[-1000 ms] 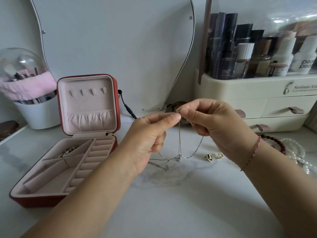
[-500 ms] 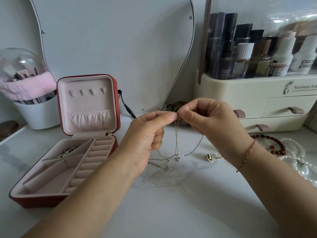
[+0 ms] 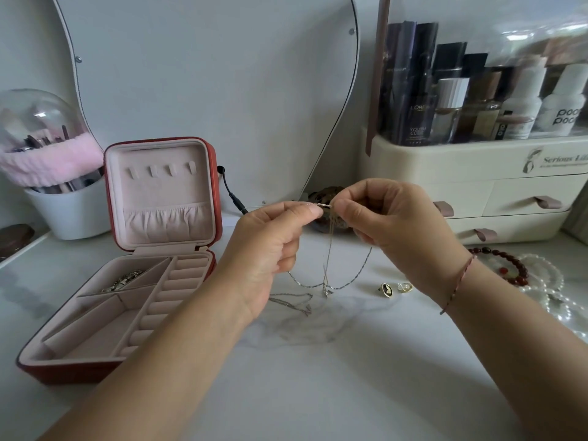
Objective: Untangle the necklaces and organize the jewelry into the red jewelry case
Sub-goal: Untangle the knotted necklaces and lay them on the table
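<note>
My left hand and my right hand pinch the clasp end of a thin silver necklace between thumb and forefinger, held above the white marble table. The chain hangs in loops down to the table, with a small pendant at the bottom. A second thin chain lies tangled on the table below my left hand. The red jewelry case stands open at the left, with a metal piece in its upper compartment. Two earrings lie near my right wrist.
A dark red bead bracelet and a pearl strand lie at the right. A cream cosmetics organizer with drawers stands behind, a mirror at the back, and a brush holder at the far left.
My fingertips have drawn slightly apart, so the small clasp now shows stretched between them. The hanging chain has swung a little. The case and other jewelry have not moved.
</note>
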